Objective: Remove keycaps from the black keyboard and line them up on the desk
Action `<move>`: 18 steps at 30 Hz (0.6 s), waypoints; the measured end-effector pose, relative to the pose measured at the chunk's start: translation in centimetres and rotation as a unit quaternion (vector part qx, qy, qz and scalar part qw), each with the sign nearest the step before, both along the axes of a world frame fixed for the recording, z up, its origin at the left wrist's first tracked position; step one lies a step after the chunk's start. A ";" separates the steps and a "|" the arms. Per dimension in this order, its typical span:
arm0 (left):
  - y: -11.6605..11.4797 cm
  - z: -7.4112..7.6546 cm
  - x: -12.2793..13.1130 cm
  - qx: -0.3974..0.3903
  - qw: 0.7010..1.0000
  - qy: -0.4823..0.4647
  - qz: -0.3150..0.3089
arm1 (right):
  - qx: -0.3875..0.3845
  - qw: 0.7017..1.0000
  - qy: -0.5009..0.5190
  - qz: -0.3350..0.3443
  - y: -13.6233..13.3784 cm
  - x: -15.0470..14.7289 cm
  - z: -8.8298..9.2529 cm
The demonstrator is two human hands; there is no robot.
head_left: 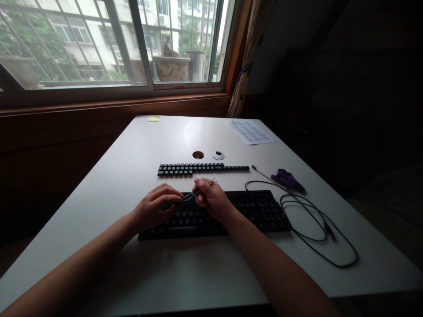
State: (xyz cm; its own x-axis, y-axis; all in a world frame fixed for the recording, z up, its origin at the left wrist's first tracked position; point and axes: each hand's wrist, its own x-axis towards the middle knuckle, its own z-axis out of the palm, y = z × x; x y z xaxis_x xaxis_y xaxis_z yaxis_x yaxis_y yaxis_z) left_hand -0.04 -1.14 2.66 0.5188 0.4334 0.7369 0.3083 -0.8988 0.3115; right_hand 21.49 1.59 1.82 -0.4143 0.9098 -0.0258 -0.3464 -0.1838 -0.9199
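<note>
A black keyboard [261,211] lies on the white table [132,149] in front of me. My right hand [213,199] is closed round metal tweezers [198,191], whose tips point left and down at the keyboard's upper left keys. My left hand [157,207] rests on the keyboard's left part with its fingers curled, fingertips right beside the tweezer tips. Whether it holds a keycap is hidden. Rows of loose black keycaps [201,168] lie in lines on the table just beyond the keyboard.
The keyboard's black cable [317,229] loops over the table's right side. A purple cloth [287,178] and a thin stick [262,174] lie at right. Also on the table: a cable hole [198,155], a white cap [218,155], a printed sheet [251,131], a yellow note [153,118].
</note>
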 end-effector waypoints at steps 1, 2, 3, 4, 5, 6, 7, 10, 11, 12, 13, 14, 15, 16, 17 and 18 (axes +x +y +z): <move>0.0 0.1 0.0 0.000 1.000 0.002 0.002 | 0.000 1.000 0.000 -0.003 0.0 0.0 0.0; 0.0 0.1 0.0 -0.001 1.000 0.004 0.004 | 0.001 1.000 0.002 -0.004 0.0 0.0 0.1; 0.0 0.1 0.1 -0.003 1.000 0.005 0.004 | 0.004 1.000 0.004 -0.006 0.0 0.0 0.1; -0.1 0.1 0.1 -0.004 1.000 0.007 0.004 | 0.007 1.000 0.006 -0.009 -0.1 0.0 0.2; -0.1 0.1 0.0 -0.004 1.000 0.009 0.002 | 0.009 1.000 0.006 -0.012 -0.1 -0.1 0.2; -0.1 0.1 0.0 -0.004 1.000 0.010 0.002 | 0.011 1.000 0.005 -0.016 -0.1 -0.1 0.2; -0.1 0.1 0.0 -0.004 1.000 0.010 0.003 | 0.011 1.000 0.002 -0.020 -0.1 -0.1 0.2; 0.0 0.0 -0.1 -0.006 1.000 0.007 0.005 | 0.014 0.999 -0.005 -0.032 -0.1 -0.1 0.2; 0.0 0.0 -0.1 -0.006 1.000 0.005 0.005 | 0.018 0.999 -0.008 -0.035 0.0 -0.1 0.1; 0.0 0.0 -0.1 -0.006 1.000 0.004 0.005 | 0.022 0.999 -0.011 -0.037 0.0 -0.1 0.1; 0.0 0.0 -0.1 -0.006 1.000 0.004 0.004 | 0.027 0.999 -0.015 -0.040 0.0 -0.1 0.1; -0.1 0.0 -0.1 -0.006 1.000 0.003 0.003 | 0.031 0.998 -0.019 -0.042 0.0 0.0 0.0; -0.1 0.1 0.0 -0.006 1.000 0.004 0.002 | 0.034 0.998 -0.022 -0.045 0.0 0.0 0.0; -0.1 0.1 0.0 -0.006 1.000 0.005 0.002 | 0.037 0.998 -0.023 -0.046 0.0 0.0 -0.1; -0.1 0.2 0.0 -0.007 1.000 0.005 0.003 | 0.039 0.998 -0.023 -0.048 0.0 0.0 -0.1; -0.1 0.2 0.1 -0.009 1.000 0.004 0.004 | 0.040 0.998 -0.023 -0.050 0.0 0.0 -0.1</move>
State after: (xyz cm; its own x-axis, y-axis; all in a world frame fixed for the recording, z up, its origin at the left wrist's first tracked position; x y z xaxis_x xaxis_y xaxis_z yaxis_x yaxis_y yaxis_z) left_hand 0.02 -1.27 2.88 0.5205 0.4506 0.7253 0.3184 -0.8906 0.3247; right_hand 21.46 1.60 1.67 -0.3216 0.9464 0.0308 -0.3157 -0.0765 -0.9458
